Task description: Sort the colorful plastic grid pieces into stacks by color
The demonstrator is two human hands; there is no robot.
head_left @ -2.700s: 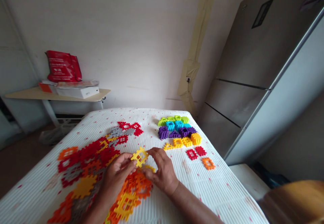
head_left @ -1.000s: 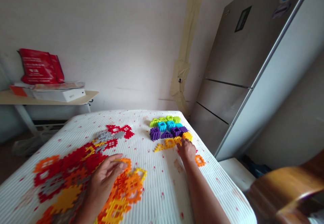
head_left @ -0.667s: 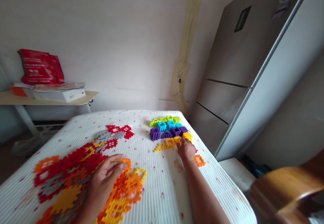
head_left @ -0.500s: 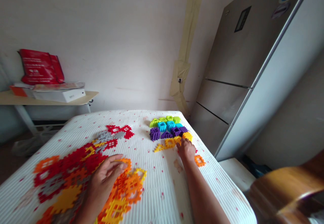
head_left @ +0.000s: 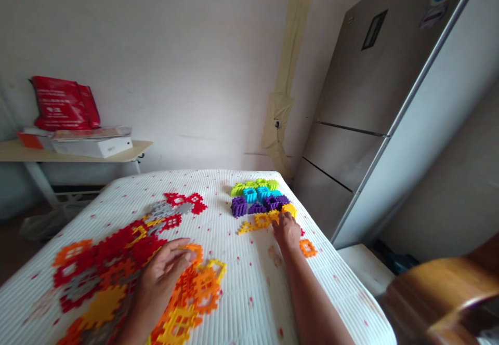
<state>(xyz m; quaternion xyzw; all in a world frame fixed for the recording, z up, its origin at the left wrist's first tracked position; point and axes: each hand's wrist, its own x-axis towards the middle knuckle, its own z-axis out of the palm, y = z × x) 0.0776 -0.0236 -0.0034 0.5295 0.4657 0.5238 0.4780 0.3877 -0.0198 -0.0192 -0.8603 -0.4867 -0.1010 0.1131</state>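
My right hand (head_left: 287, 231) reaches to the far right of the table, its fingers closed on a yellow interlocking tile (head_left: 289, 209) at the end of a row of yellow tiles (head_left: 262, 221). The fingertips partly hide that tile. My left hand (head_left: 162, 267) is over the pile at the near left, fingers curved and thumb apart from the index finger. An orange tile (head_left: 195, 251) lies just past its fingertips. Around it are orange tiles (head_left: 206, 284), a yellow window-shaped tile (head_left: 179, 326) and red tiles (head_left: 115, 246).
Behind the yellow row stand purple (head_left: 239, 206), blue (head_left: 250, 195) and lime-green (head_left: 255, 184) tile groups. Grey tiles (head_left: 162, 210) lie left of centre. A lone orange tile (head_left: 307, 248) sits right of my right wrist. A refrigerator (head_left: 351, 101) stands beyond the right edge; a wooden chair (head_left: 444, 288) is nearby.
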